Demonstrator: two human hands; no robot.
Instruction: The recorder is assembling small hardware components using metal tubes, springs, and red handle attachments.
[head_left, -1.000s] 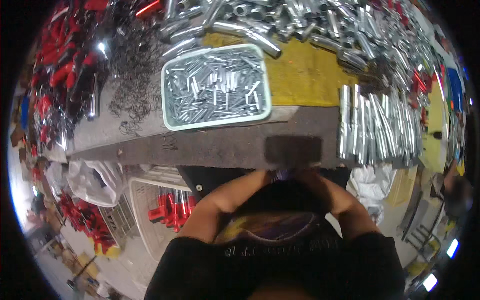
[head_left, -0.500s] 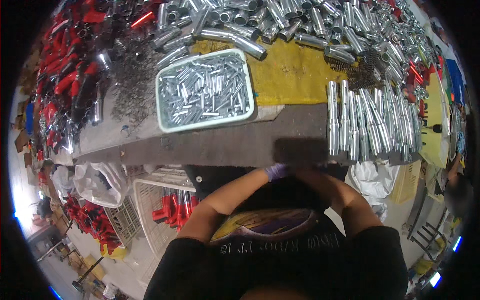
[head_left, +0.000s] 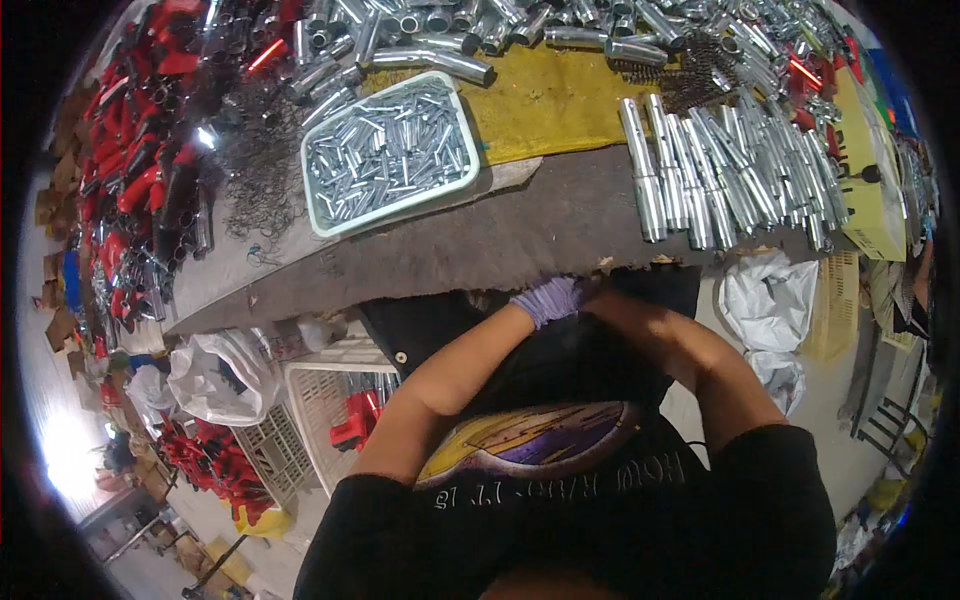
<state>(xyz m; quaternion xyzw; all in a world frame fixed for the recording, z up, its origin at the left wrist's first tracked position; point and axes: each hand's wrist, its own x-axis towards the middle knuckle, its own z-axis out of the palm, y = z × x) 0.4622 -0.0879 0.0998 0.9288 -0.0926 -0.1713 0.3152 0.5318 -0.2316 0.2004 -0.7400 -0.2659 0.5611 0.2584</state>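
Note:
My left hand (head_left: 552, 301), in a lavender glove, is at the table's front edge close to my body. My right hand (head_left: 605, 297) meets it there in shadow. The fingers of both hands are hidden or too dark to read, so whatever they may hold does not show. Beyond them on the table, a pale green tray (head_left: 464, 183) is filled with small silver pins (head_left: 390, 150). To the right of the tray, a row of stepped silver metal tubes (head_left: 702, 180) lies side by side near the edge.
Loose silver tubes (head_left: 440, 62) pile up along the back by dark springs (head_left: 690, 75) and a yellow cloth (head_left: 550, 105). Red-handled parts (head_left: 130, 170) heap at the left. Below the table stand a cream crate (head_left: 310, 410) and white sacks (head_left: 768, 300).
My view has shifted, so the table and its contents sit higher in the picture. More of the gloved left hand shows below the table edge. The hands stay together.

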